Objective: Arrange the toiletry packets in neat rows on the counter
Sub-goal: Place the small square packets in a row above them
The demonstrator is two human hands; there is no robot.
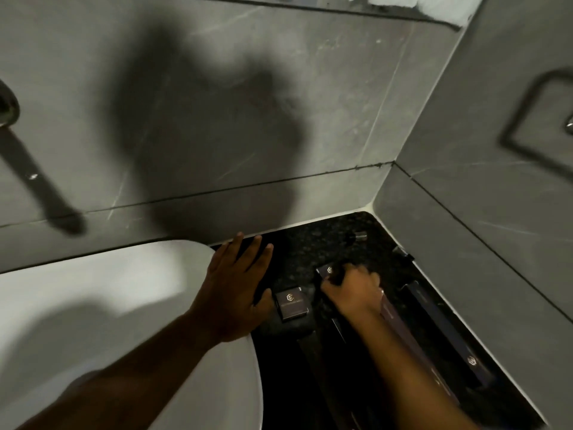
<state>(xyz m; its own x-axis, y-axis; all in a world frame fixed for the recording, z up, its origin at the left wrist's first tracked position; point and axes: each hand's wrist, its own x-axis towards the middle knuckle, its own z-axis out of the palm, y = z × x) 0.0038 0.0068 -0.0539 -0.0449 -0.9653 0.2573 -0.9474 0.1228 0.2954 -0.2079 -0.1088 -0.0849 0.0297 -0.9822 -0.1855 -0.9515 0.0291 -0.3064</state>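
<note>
Dark toiletry packets with a pale logo lie on the black speckled counter [297, 252]. A small square packet [291, 303] sits just right of my left hand [235, 283], which rests flat with fingers spread on the counter's left edge, thumb beside that packet. My right hand [352, 290] is closed on a long dark packet [325, 271] whose logo end sticks out past the fingers. Two more long packets [443, 327] lie along the right side, partly hidden by my right forearm.
A white basin [93, 305] fills the lower left, its rim under my left wrist. Grey tiled walls close the counter at the back and right. A small dark and silver item [356, 236] stands near the back corner. A tap handle [7, 107] juts from the left wall.
</note>
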